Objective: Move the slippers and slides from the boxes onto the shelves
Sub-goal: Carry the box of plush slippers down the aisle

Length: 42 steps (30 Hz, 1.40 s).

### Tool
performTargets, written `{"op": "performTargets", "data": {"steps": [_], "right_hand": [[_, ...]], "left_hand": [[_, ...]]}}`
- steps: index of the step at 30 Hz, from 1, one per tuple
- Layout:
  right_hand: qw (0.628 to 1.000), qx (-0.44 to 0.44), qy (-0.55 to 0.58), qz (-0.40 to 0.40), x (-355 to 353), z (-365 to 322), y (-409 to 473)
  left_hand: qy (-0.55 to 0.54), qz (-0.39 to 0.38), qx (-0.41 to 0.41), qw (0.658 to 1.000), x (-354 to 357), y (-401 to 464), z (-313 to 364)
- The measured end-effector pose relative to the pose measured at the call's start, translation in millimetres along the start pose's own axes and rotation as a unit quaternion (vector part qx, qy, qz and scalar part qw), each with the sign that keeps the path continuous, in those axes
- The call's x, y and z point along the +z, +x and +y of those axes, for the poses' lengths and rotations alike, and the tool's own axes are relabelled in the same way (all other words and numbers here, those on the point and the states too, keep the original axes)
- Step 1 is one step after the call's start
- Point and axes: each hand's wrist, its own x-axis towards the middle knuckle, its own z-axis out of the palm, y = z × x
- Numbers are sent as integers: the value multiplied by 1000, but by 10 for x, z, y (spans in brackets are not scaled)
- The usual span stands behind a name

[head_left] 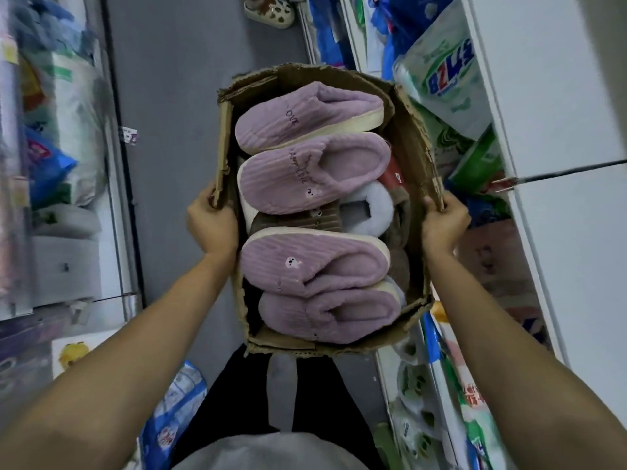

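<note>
I hold a torn cardboard box [412, 140] in the air in front of me, above the aisle floor. My left hand [212, 225] grips its left wall and my right hand [442, 225] grips its right wall. Inside lie several purple corduroy slippers with cream soles: one at the far end [305, 113], another just behind it [312, 174], and two nearer me [312, 262] [325, 313]. Under them show a brown slipper [295, 218] and a white fluffy one [371, 201].
White shelves with bagged goods line both sides of the narrow grey aisle, detergent bags [448, 79] on the right and blue packs [44, 161] on the left. A spotted slipper [271, 10] lies on the floor far ahead. My dark trouser legs show below the box.
</note>
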Motion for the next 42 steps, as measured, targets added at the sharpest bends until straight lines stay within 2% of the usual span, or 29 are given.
{"op": "performTargets", "data": {"steps": [6, 10, 14, 21, 24, 27, 30, 32, 35, 39, 42], "right_hand": [[998, -33, 30, -41, -114, -84, 44], [996, -44, 58, -51, -98, -166, 130], [996, -62, 16, -70, -35, -140, 196], [985, -77, -50, -146, -239, -139, 186], [984, -81, -58, -148, -511, -211, 53], [976, -138, -76, -151, -799, -365, -157], [957, -207, -98, -178, -1053, -603, -433], [950, -243, -88, -178, -1197, -786, -624], [957, -246, -28, -148, -1427, -1073, -958], [972, -211, 40, -91, -1805, -1303, -1484], [977, -191, 83, -37, -2133, -1300, -1965]], "left_hand": [[-4, -32, 34, 999, -246, -174, 214], [-37, 11, -15, 999, -266, -284, 183], [11, 8, -26, 1000, -225, -311, 225], [102, -115, -35, 987, -466, -221, 375], [79, -135, 8, 988, -661, -260, 556], [94, -131, 124, 979, -868, -343, 896], [98, -170, 279, 940, -983, -461, 1357], [94, -221, 347, 907, -954, -519, 1632], [63, -324, 395, 857, -825, -673, 1985], [-2, -444, 417, 793, -734, -1113, 2379], [-29, -520, 442, 730, -730, -1498, 2543]]}}
